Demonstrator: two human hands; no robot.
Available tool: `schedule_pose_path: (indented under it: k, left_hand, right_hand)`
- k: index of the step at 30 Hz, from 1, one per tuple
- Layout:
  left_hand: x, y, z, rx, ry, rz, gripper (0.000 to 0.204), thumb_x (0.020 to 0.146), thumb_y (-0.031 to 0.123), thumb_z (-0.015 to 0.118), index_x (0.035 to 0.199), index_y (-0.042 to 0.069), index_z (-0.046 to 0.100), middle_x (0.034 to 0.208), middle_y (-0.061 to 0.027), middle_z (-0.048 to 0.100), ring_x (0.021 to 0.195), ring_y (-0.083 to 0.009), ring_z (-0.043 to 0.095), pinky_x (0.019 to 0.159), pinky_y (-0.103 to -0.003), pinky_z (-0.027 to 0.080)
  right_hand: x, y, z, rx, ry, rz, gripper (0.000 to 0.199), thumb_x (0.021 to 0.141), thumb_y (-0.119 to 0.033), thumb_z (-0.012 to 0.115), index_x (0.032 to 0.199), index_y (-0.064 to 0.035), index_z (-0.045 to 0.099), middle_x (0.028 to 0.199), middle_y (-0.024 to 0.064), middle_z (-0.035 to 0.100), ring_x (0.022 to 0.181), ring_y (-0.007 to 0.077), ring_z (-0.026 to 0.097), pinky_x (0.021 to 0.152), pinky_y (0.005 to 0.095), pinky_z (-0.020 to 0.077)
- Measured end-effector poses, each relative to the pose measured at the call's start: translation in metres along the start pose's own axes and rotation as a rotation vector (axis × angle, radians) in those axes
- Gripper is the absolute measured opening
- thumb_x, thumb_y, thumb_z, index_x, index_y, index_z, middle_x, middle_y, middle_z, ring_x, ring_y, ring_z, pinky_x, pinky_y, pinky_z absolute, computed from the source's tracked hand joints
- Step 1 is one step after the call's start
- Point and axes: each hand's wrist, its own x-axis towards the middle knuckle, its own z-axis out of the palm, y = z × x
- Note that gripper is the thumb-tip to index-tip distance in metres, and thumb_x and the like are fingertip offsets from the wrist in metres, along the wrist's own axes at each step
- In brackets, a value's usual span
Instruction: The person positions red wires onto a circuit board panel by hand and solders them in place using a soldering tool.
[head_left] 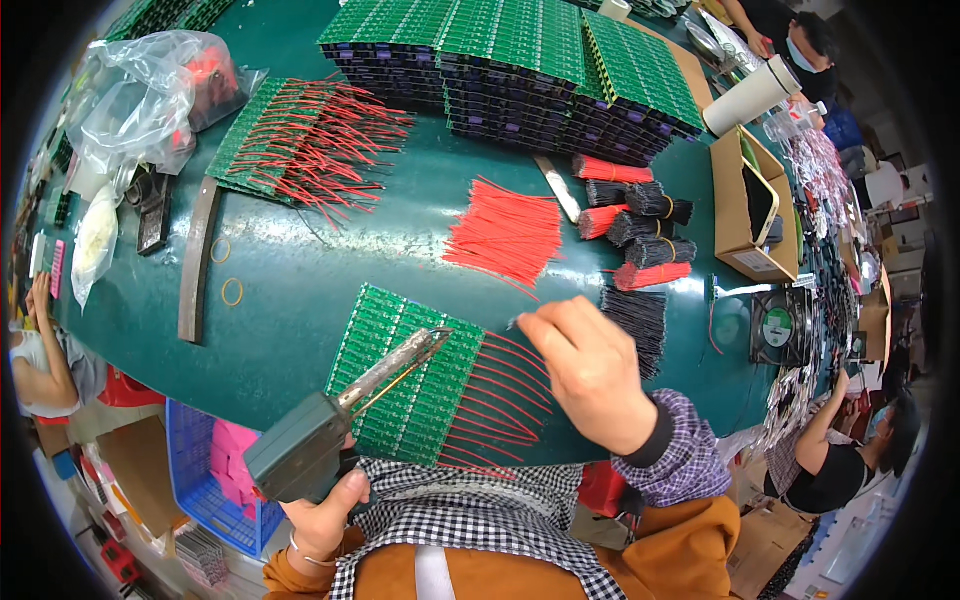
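While the left hand [325, 515] grips a grey pistol-shaped soldering iron [345, 405] over the green panel of circuit boards [420, 385], whose right edge already carries red wires, the right hand [590, 370] apparently pinches another wire, and loose red wires [505, 235] remain beyond the panel.

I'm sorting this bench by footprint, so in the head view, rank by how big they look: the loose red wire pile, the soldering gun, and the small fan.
1. Soldering gun, though it is nearest the camera, so that's unsure.
2. Loose red wire pile.
3. Small fan.
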Motion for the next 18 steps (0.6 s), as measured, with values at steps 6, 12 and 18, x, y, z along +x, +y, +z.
schedule_pose_path:
  k: [6,12,18]
  left_hand:
    - [0.001,-0.006,-0.007,0.287,-0.115,0.131,0.056,0.084,-0.001,0.081,0.135,-0.005,0.061,0.124,-0.0165,0.070,0.085,-0.0199,0.069,0.067,-0.032,0.058]
    - [-0.002,0.008,0.005,0.358,-0.154,0.117,0.048,0.086,0.005,0.085,0.130,-0.004,0.068,0.119,-0.0119,0.073,0.105,-0.0206,0.069,0.094,-0.036,0.055]
    - [0.006,0.006,0.011,0.534,-0.158,0.236,0.031,0.085,0.003,0.082,0.116,-0.003,0.076,0.103,-0.0133,0.076,0.085,-0.0237,0.072,0.076,-0.036,0.057]
  right_hand:
    - [-0.013,-0.015,0.024,0.344,0.200,0.068,0.030,0.076,0.010,0.078,0.105,0.0027,0.075,0.098,0.0110,0.074,0.078,0.0255,0.071,0.065,0.0341,0.0589]
    - [-0.017,-0.016,0.029,0.322,0.124,0.085,0.029,0.077,0.005,0.073,0.105,0.0020,0.076,0.098,0.0105,0.074,0.081,0.0245,0.073,0.066,0.0332,0.0607]
    - [-0.023,-0.011,0.037,0.265,0.129,0.022,0.034,0.080,-0.006,0.071,0.113,0.0001,0.071,0.105,0.0086,0.070,0.080,0.0216,0.071,0.065,0.0324,0.0586]
